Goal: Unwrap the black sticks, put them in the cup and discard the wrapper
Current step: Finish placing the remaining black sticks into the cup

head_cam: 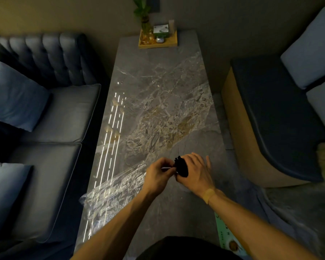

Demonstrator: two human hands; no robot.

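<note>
Black sticks [182,167] gripped in rt hand [194,172]; lft hand [159,175] pinches thin white tie.

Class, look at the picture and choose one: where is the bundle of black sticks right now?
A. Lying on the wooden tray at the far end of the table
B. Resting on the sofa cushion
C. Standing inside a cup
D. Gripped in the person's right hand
D: the right hand is wrapped around the black sticks, while the left hand pinches at them above the table.

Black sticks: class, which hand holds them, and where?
The right hand wraps the sticks around their middle; the left hand pinches something thin and white at their side.
</note>
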